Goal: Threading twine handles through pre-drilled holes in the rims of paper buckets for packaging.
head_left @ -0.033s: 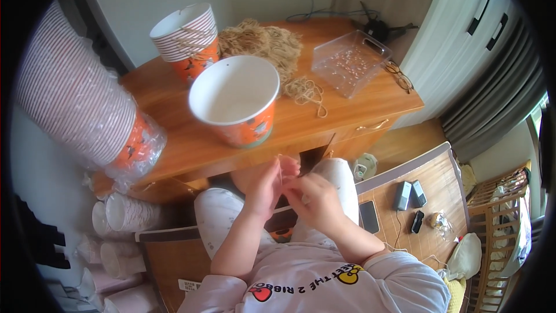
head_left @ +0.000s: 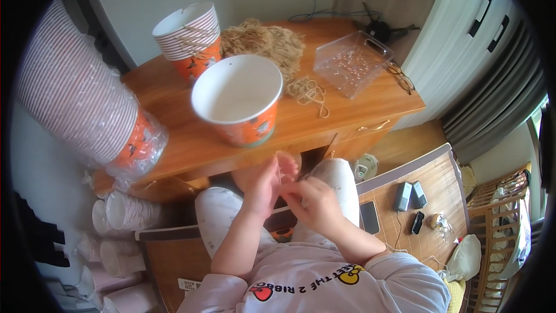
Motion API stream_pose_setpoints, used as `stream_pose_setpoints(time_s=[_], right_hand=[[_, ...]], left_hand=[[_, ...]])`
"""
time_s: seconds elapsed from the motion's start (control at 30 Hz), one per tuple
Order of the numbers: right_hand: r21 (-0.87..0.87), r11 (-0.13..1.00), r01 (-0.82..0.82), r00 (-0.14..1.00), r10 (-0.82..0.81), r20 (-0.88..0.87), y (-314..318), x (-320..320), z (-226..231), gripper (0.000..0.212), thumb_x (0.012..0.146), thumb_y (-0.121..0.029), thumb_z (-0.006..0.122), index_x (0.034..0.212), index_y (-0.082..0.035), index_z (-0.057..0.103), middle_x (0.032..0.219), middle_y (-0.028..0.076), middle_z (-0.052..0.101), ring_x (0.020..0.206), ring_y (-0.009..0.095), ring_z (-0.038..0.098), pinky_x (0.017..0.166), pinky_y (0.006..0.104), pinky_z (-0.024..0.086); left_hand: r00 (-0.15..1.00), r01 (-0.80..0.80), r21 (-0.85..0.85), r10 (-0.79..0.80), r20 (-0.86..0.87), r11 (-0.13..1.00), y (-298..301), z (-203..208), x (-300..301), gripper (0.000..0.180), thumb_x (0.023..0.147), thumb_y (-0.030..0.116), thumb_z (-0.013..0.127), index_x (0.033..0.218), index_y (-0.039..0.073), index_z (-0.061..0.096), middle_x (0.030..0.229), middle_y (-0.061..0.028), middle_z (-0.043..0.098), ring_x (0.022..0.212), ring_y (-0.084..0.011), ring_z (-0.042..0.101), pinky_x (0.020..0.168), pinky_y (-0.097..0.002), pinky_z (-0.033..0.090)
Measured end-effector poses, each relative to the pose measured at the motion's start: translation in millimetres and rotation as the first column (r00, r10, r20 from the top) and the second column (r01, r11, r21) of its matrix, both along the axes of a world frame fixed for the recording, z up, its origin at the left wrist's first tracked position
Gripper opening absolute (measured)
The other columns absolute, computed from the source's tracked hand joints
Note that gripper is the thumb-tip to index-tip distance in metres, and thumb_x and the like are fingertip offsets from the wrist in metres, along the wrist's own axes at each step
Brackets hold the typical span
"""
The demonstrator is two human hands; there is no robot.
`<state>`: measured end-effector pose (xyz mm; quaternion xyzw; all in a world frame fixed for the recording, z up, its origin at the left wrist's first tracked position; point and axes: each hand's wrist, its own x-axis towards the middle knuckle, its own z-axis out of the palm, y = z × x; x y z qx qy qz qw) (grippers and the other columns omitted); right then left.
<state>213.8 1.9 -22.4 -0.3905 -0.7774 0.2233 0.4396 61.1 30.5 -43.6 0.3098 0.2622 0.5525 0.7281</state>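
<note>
Two hands meet in front of the body. The left grip (head_left: 264,186) is loosely curled, palm inward; the right grip (head_left: 315,200) has its fingers bunched against it. One thin pale strand (head_left: 279,175) seems to run along the left fingers; I cannot tell whether either grip is clenched on it.

From the hands, one open paper bucket (head_left: 250,130) stands at 11 o'clock on the wooden surface (head_left: 301,120), with one nested stack (head_left: 200,65) behind it. Toward 12 o'clock lie one large heap of tan cord (head_left: 278,44) and one small loose tangle (head_left: 306,90); at 1 o'clock, one clear tray (head_left: 329,76) with scattered bits too many to count and, just beside it, one pair of glasses (head_left: 402,80). Two grey boxes (head_left: 403,197) lie at 3 o'clock, one phone (head_left: 369,218) toward 4.

The bucket hides part of the nested stack and the heap. The right fingertips are blurred and overlapped; one plastic-wrapped stack (head_left: 81,93) at 10 o'clock is cut off at its top.
</note>
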Motion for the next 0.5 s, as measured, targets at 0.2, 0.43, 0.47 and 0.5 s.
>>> stream_pose_setpoints(time_s=[0.2, 0.43, 0.47, 0.5], right_hand=[[-0.126, 0.982, -0.140, 0.990, 0.139, -0.017, -25.1, -5.8, -33.9, 0.011, 0.079, -0.005, 0.072, 0.085, -0.005, 0.064, 0.074, 0.008, 0.063, 0.071, 0.028, 0.061, 0.063, 0.0387, 0.049], [-0.156, 0.948, -0.277, 0.961, 0.274, -0.042, -24.7, -9.9, -35.1, 0.011, 0.080, -0.007, 0.072, 0.088, -0.005, 0.066, 0.079, 0.009, 0.064, 0.079, 0.030, 0.060, 0.071, 0.0394, 0.049], [-0.125, 0.945, -0.302, 0.953, 0.299, -0.042, -20.5, -9.4, -30.3, 0.012, 0.080, -0.007, 0.072, 0.091, -0.005, 0.066, 0.082, 0.010, 0.064, 0.082, 0.031, 0.060, 0.073, 0.0388, 0.049], [-0.178, 0.951, -0.253, 0.967, 0.248, -0.053, -17.0, -4.2, -26.6, 0.017, 0.084, -0.008, 0.071, 0.099, -0.004, 0.065, 0.092, 0.011, 0.065, 0.090, 0.025, 0.062, 0.079, 0.0358, 0.049]], left_hand=[[1.000, 0.010, -0.047, -0.009, 0.019, 0.999, -11.6, 25.8, -11.3, 0.031, 0.104, 0.031, 0.044, 0.086, 0.007, 0.053, 0.080, -0.0018, 0.050, 0.071, -0.0133, 0.050, 0.064, -0.0269, 0.044], [0.984, 0.180, 0.115, -0.177, -0.034, 0.977, -26.2, 40.0, -15.4, 0.036, 0.103, 0.031, 0.046, 0.076, 0.008, 0.046, 0.067, 0.0030, 0.035, 0.055, -0.0062, 0.028, 0.048, -0.0223, 0.021], [0.984, 0.178, 0.111, -0.175, -0.035, 0.978, -28.9, 39.9, -18.6, 0.036, 0.103, 0.031, 0.046, 0.076, 0.008, 0.046, 0.067, 0.0030, 0.035, 0.055, -0.0062, 0.028, 0.048, -0.0223, 0.021], [0.984, 0.168, 0.116, -0.160, -0.076, 0.979, -30.6, 38.4, -21.7, 0.035, 0.103, 0.030, 0.046, 0.076, 0.008, 0.046, 0.066, 0.0034, 0.035, 0.055, -0.0058, 0.028, 0.048, -0.0224, 0.021]])
